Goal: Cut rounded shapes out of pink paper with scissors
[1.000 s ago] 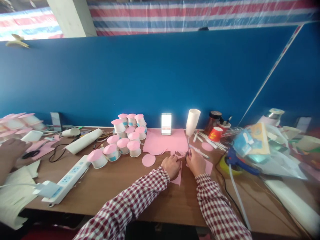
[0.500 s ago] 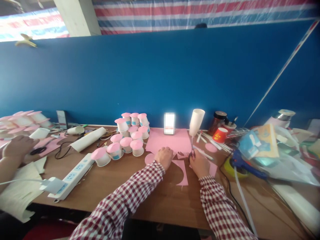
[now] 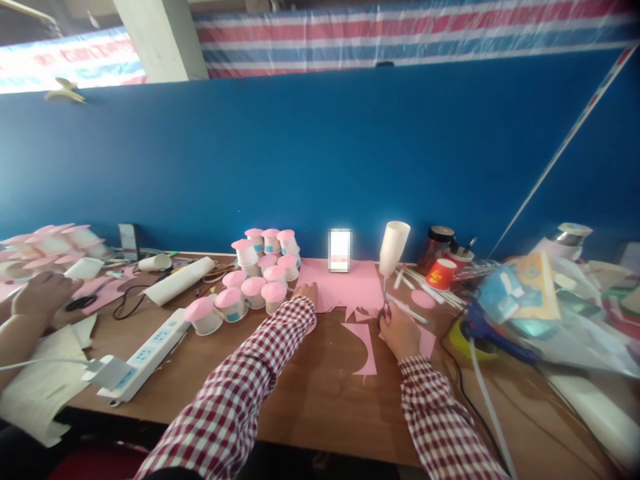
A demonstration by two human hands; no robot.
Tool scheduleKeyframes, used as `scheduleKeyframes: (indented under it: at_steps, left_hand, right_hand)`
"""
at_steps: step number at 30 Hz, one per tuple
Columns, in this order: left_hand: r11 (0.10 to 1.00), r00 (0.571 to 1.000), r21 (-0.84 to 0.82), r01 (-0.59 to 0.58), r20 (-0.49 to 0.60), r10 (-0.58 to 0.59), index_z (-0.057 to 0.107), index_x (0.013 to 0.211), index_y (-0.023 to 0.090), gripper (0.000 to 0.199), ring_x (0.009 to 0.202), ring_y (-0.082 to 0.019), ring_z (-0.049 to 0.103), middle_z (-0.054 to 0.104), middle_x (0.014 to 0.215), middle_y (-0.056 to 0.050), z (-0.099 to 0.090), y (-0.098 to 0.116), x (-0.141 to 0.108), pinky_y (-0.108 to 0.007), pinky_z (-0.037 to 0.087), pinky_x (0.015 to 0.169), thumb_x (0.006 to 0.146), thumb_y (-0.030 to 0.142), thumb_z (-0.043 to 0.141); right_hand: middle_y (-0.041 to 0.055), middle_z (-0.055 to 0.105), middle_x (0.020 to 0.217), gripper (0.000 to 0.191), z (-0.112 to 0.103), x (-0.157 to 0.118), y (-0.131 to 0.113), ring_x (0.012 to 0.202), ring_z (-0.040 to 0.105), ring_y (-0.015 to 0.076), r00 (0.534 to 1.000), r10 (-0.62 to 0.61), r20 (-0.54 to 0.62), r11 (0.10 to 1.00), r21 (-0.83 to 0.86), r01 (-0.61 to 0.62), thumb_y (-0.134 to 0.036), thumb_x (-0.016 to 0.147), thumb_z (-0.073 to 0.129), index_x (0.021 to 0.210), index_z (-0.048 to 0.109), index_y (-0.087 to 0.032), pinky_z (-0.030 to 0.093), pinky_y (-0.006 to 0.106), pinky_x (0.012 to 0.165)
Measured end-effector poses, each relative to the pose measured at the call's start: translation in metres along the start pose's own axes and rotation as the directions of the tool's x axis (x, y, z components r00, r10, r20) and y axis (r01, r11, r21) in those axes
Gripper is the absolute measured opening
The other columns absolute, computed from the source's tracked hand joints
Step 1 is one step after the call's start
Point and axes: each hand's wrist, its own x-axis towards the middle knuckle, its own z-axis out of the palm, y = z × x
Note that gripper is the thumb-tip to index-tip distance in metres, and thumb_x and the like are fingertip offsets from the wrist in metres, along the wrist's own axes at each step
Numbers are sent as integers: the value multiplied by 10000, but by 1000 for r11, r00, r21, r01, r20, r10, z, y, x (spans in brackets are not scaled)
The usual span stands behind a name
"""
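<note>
My left hand (image 3: 306, 292) rests at the left edge of a large pink paper sheet (image 3: 350, 283), beside the nearest white paper cups. Its fingers reach forward over the paper and look apart. My right hand (image 3: 400, 330) is closed around the handles of a pair of scissors (image 3: 384, 308), blades pointing away. A pink paper offcut (image 3: 367, 347) with a curved cut edge lies between my hands. Part of a pink disc shows under my left wrist. Left of that hand stand several paper cups topped with pink discs (image 3: 231, 299).
A phone-like bright screen (image 3: 340, 252) stands at the back. A white cup (image 3: 394, 247), red paper cup (image 3: 440, 273), blue glue gun (image 3: 500, 343) and plastic bags (image 3: 575, 333) are rightward. A power strip (image 3: 150, 353) and another person's hand (image 3: 43, 297) are left.
My left hand has moved left and a little away from me, from the sheet's near edge toward the cups. My right hand with the scissors stays nearly in place.
</note>
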Motion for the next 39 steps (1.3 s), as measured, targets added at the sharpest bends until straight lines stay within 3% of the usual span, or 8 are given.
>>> scheduleKeyframes:
  at_steps: [11, 17, 23, 26, 29, 33, 36, 39]
  left_hand:
    - [996, 990, -66, -61, -134, 52, 416, 1286, 115, 526, 1049, -261, 544, 551, 1145, -203, 0, -2, -5, -377, 408, 858, 773, 1, 377]
    - [967, 955, -171, -190, -259, 142, 623, 1069, 160, 367, 932, -208, 584, 598, 1050, -126, -3, -8, -16, -317, 438, 835, 822, 78, 365]
    - [804, 810, -420, -420, -572, 125, 685, 922, 169, 297, 872, -186, 593, 667, 918, -75, -10, -6, -34, -303, 451, 836, 775, 96, 438]
    - [638, 808, -643, -423, -586, -55, 682, 885, 171, 213, 761, -168, 596, 680, 832, -52, -5, -4, -36, -292, 469, 748, 751, 152, 516]
    - [337, 856, -856, -392, -474, -209, 657, 750, 147, 122, 616, -133, 547, 620, 651, -16, 10, 5, -34, -257, 452, 621, 697, 245, 607]
    - [-136, 918, -932, -335, -290, -270, 639, 799, 129, 267, 615, -117, 556, 605, 640, -1, 36, 21, -34, -250, 455, 627, 613, 313, 691]
    - [-260, 935, -911, -321, -260, -242, 646, 825, 139, 295, 672, -116, 578, 637, 724, -15, 51, 27, -37, -247, 462, 662, 612, 333, 709]
    - [-234, 932, -913, -335, -285, -222, 650, 805, 143, 285, 646, -109, 571, 638, 710, -6, 60, 26, -40, -235, 457, 635, 615, 344, 717]
  right_hand:
    - [57, 638, 790, 199, 2, 0, 2, 696, 541, 169, 1000, -23, -10, 999, -32, 22, -252, 849, 481, 1003, 576, -170, 267, 260, 581]
    - [71, 656, 809, 268, 0, 1, 0, 698, 558, 178, 1000, 3, 6, 1000, 17, -3, -231, 842, 479, 1086, 568, -167, 305, 260, 600]
    - [72, 661, 811, 267, 1, 1, -1, 733, 576, 189, 999, -13, -39, 995, 101, 17, -235, 835, 480, 1071, 586, -168, 348, 265, 630]
    - [78, 664, 827, 293, 4, 3, 0, 729, 590, 198, 998, 29, -65, 964, 268, -10, -295, 827, 492, 1071, 590, -166, 389, 279, 641]
    - [101, 662, 877, 384, 9, 8, -1, 762, 602, 214, 992, 117, -42, 813, 578, -71, -414, 799, 530, 1067, 585, -144, 448, 310, 665]
    - [35, 618, 770, 486, 16, 15, -6, 684, 587, 180, 943, 283, 175, 337, 902, -269, -504, 712, 624, 1063, 563, -172, 480, 279, 553]
    - [-27, 549, 683, 433, 17, 17, -9, 603, 548, 134, 921, 298, 251, 102, 951, -292, -468, 675, 683, 1000, 566, -206, 456, 225, 481]
    - [-43, 520, 659, 364, 17, 17, -11, 579, 531, 113, 932, 255, 257, 28, 962, -273, -427, 682, 689, 945, 568, -206, 455, 207, 479]
